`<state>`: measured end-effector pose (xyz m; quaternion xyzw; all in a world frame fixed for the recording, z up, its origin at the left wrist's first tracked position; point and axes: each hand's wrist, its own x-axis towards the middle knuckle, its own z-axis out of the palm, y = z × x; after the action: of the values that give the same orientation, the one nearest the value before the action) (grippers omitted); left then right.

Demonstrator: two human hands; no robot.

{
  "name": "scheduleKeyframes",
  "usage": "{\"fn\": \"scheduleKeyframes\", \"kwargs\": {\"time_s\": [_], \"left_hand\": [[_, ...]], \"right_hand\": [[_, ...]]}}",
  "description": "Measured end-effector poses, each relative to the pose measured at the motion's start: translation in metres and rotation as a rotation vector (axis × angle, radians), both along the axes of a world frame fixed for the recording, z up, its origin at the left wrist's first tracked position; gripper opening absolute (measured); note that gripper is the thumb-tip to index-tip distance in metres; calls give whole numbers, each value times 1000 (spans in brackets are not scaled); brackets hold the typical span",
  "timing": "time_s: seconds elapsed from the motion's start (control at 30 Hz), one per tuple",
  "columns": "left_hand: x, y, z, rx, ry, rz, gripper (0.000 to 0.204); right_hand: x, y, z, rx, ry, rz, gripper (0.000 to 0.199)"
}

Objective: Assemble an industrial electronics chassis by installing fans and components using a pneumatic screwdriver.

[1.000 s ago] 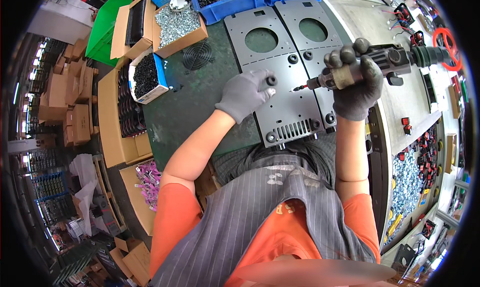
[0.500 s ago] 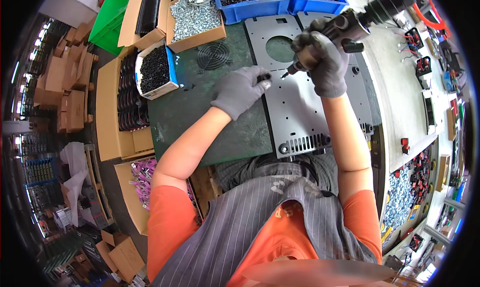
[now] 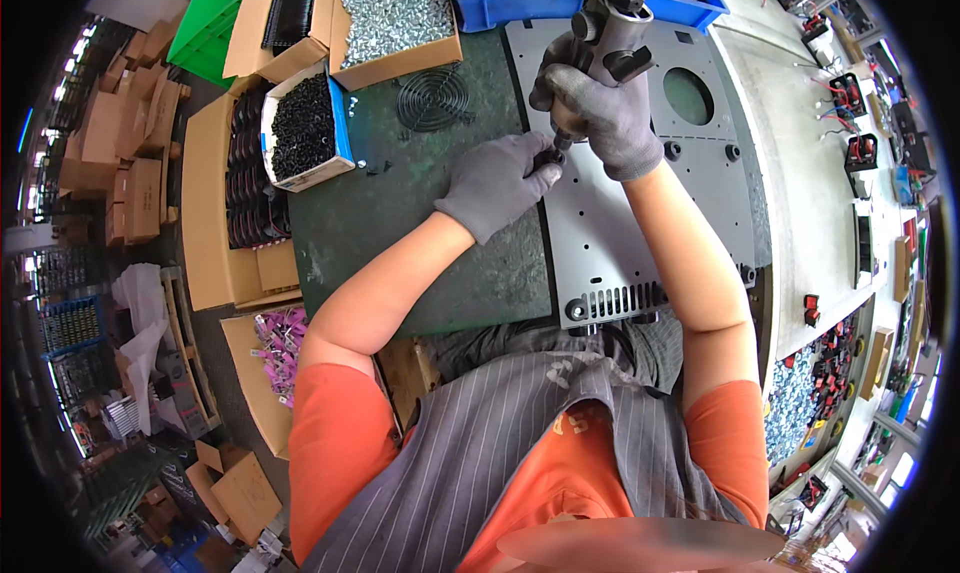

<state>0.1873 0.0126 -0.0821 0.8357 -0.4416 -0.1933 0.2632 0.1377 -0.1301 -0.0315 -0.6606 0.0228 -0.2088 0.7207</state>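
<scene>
My gloved left hand (image 3: 493,185) pinches a small round black foot (image 3: 549,157) at the left edge of a grey metal panel (image 3: 617,241). In my gloved right hand (image 3: 618,123) is a power screwdriver (image 3: 608,41), its body pointing away from me. The screwdriver's tip meets the black foot between my left fingertips; whether a screw sits on the tip is hidden. More black feet, such as one round foot (image 3: 672,151), are fixed on the panel, which has round cutouts and a row of slots along its near edge.
Left of the panel, a black round fan guard (image 3: 433,100) lies on the dark green tabletop (image 3: 430,283). Beyond it stand a carton of silver screws (image 3: 398,23), a small box of black screws (image 3: 304,128) and blue bins (image 3: 520,5). A pale bench (image 3: 800,193) runs along the right.
My right hand has brought the screwdriver left and down, from beside the left hand onto the black foot. The left hand keeps its pinch near the panel's edge.
</scene>
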Motion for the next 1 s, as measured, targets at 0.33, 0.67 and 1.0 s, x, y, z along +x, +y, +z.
{"fn": "scheduleKeyframes", "kwargs": {"time_s": [0.33,0.67,1.0], "left_hand": [[9,-7,-7,-76,-71,-34,29],[61,-4,-20,-485,568,26,21],[210,14,61,-490,543,405,48]], "right_hand": [[5,1,-2,60,-127,-44,24],[-78,7,47,378,-292,77,40],[-138,23,32,557,-329,133,46]]}}
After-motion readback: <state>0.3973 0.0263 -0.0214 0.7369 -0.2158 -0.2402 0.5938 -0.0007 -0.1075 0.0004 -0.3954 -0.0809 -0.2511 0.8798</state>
